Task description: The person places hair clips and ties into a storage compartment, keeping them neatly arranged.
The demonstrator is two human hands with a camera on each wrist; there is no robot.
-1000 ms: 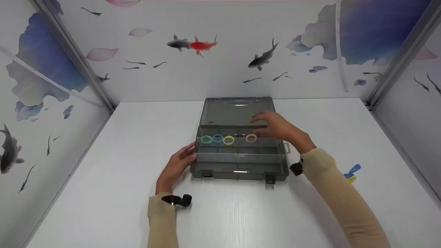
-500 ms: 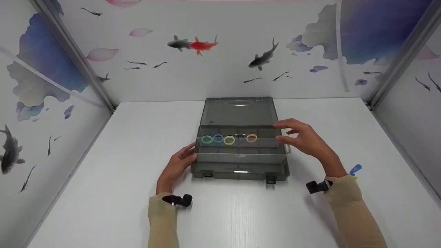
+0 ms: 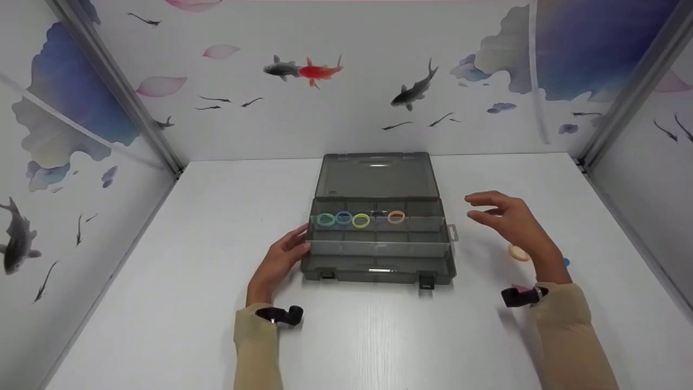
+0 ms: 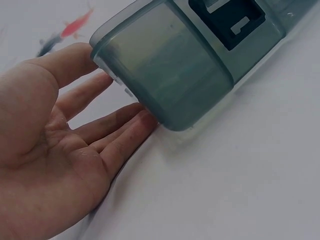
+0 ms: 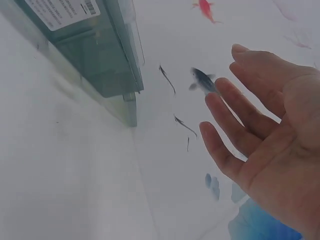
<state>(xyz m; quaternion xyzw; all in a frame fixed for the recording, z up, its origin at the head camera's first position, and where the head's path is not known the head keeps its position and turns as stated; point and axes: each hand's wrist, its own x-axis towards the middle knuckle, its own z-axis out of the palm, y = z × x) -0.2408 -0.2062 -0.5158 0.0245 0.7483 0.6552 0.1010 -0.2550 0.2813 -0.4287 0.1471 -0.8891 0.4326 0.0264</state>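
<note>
A smoky grey plastic compartment box (image 3: 379, 265) lies on the table with its lid (image 3: 376, 176) folded back. Along its back row sit a green ring (image 3: 326, 213), a blue ring (image 3: 344, 212), a yellow ring (image 3: 361, 214) and an orange ring (image 3: 396, 212); a dark shape beside the orange one is unclear. My left hand (image 3: 277, 264) touches the box's left side, its fingers fairly straight in the left wrist view, where the box's corner (image 4: 165, 75) shows. Off the box's right side, my right hand (image 3: 511, 219) hangs in the air with loosely bent fingers and holds nothing.
An orange ring-shaped piece (image 3: 511, 256) lies on the table right of the box, partly behind my right wrist. A bit of something blue (image 3: 566, 262) peeks out past that wrist. A hanging tab (image 3: 453, 233) juts from the box's right side. Printed walls enclose the table.
My right hand has moved from above the back row rightward, away from the box. The orange ring stays in the box. My left hand and the box look unmoved.
</note>
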